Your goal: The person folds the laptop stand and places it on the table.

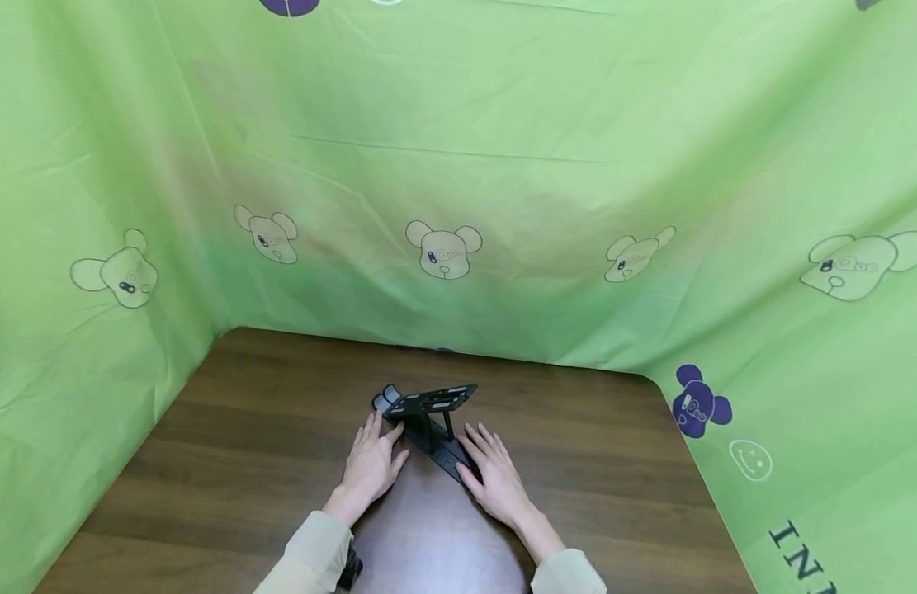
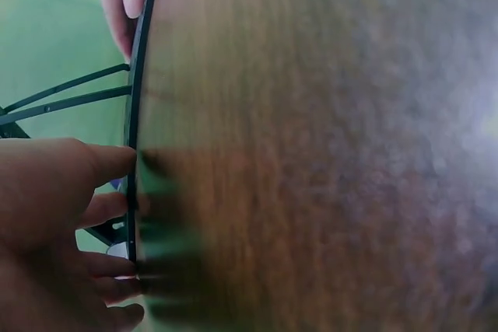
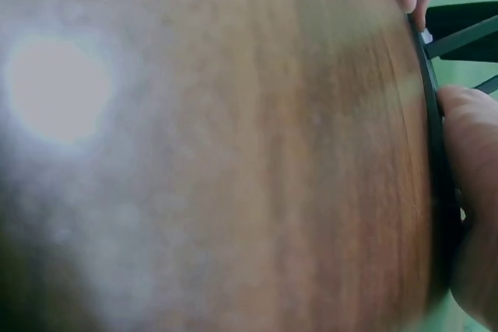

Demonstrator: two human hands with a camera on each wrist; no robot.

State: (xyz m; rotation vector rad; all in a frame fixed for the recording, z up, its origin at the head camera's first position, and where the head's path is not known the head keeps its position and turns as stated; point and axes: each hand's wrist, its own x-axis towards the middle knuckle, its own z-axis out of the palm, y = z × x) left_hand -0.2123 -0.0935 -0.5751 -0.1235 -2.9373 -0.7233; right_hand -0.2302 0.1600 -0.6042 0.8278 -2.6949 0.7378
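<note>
A black folding stand [image 1: 445, 452] rests on the brown table, its long flat base set at a slant. Struts raise its tilted slotted plate [image 1: 432, 400] above the base, and two rounded grey pads [image 1: 387, 398] show at the far left end. My left hand [image 1: 371, 464] touches the base near that end with fairly straight fingers; its thumb [image 2: 117, 161] meets the edge in the left wrist view. My right hand [image 1: 497, 478] holds the nearer right end between thumb and fingers. In the right wrist view its thumb [image 3: 471, 130] lies against the base and the other fingers are hidden.
The wood-grain table [image 1: 280, 396] is enclosed at the back and sides by a green cloth [image 1: 503, 313] printed with bear heads. A bright light reflection lies on the tabletop in the right wrist view. A black device [image 1: 350, 568] sits at the left wrist.
</note>
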